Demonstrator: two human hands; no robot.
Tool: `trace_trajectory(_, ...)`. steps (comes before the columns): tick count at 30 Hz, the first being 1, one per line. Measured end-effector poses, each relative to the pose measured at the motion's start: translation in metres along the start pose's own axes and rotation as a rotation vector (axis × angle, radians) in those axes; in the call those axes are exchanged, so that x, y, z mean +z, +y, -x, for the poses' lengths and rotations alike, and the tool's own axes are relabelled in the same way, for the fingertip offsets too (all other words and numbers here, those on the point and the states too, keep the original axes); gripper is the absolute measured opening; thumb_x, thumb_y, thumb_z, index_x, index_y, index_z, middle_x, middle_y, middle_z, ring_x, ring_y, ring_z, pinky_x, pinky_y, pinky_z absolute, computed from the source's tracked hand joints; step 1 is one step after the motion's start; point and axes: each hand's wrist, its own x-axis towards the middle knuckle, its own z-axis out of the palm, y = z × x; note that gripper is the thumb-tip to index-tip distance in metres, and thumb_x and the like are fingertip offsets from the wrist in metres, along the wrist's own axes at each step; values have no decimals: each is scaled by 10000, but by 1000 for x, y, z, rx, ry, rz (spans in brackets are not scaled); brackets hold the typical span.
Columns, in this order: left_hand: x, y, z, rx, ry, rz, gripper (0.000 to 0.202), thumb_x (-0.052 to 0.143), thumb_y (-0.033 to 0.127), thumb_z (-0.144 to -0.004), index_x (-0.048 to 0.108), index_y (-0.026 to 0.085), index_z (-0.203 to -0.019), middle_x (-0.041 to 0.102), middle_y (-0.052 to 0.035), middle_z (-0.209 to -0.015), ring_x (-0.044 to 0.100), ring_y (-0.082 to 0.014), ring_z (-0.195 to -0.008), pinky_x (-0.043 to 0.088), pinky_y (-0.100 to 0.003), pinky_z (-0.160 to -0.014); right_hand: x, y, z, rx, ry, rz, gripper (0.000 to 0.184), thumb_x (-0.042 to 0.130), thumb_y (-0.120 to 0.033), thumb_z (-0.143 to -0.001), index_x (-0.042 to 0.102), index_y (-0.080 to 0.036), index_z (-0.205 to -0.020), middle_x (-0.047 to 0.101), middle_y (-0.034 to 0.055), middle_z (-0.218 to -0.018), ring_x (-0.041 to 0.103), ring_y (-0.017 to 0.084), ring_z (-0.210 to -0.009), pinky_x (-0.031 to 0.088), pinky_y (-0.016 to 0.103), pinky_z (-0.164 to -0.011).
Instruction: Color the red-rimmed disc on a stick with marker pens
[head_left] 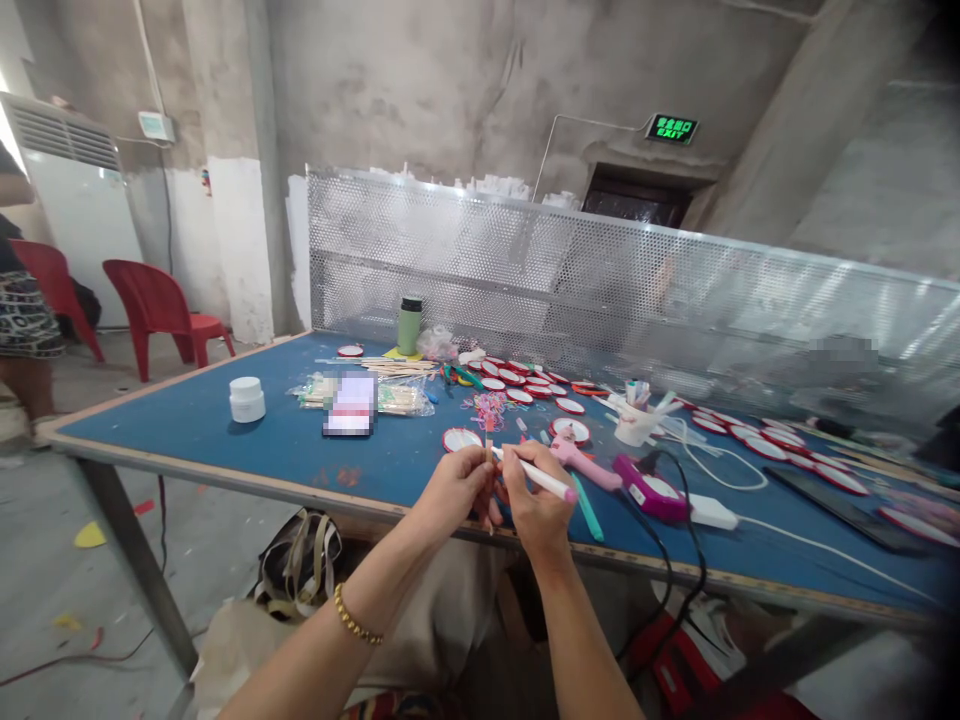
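Two items gripped: left hand (454,490) pinches thin orange-topped stick (490,428), right hand (541,515) clamps white pink-ended marker (546,479); looks mid-piece. Red-rimmed white discs (520,396) beyond: done or pending, can't tell.

A blue tabletop (180,420) on metal legs (135,560) spans the view. With a tangle of coloured bands (489,410) as the clock's centre and twelve at its far edge, a white jar (247,400) stands at nine; nearer in, a phone (349,405) overlaps bagged sticks (405,398). Red-rimmed discs (512,377) cluster at one. A white cup (631,428) stands at three, a pink glue gun (589,463) and purple box (651,492) at four.
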Motion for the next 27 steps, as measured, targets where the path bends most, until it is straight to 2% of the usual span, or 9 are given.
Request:
trace_trajectory(5,0,-1,0,0,11,-22,333,607,484,-805,501,170,-838,562,44,-528,584,-115,-399,456,-194,-379,1,0,0,-34,-22,40,159,572,-213,-922,635,-197,-777,628,-12,-689,573,130,-630,468,259,-605)
trace_trajectory(11,0,-2,0,7,6,7,360,632,506,-782,499,174,-826,520,66,-506,591,-121,-399,462,-193,-371,1,2,2,3,47,26,172,587,-229,-917,618,-197,-751,592,-27,-652,547,123,-580,461,260,-587)
trace_trajectory(18,0,0,0,4,-6,1,361,628,505,-795,499,171,-839,557,49,-515,589,-116,-401,465,-188,-375,0,2,1,-37,0,27,173,576,-206,-919,612,-196,-751,602,-22,-669,555,123,-608,447,252,-582)
trace_trajectory(23,-1,-3,-1,13,3,19,379,636,517,-788,500,168,-843,586,39,-574,592,-113,-401,462,-193,-364,1,4,2,2,57,48,179,584,-229,-916,611,-196,-742,602,-23,-659,560,126,-592,458,260,-586)
trace_trajectory(27,-1,-3,0,6,4,-3,360,625,504,-802,506,168,-847,554,53,-530,591,-119,-400,460,-192,-368,0,1,3,-19,42,24,155,580,-209,-917,624,-194,-769,612,-20,-672,567,122,-595,466,255,-585)
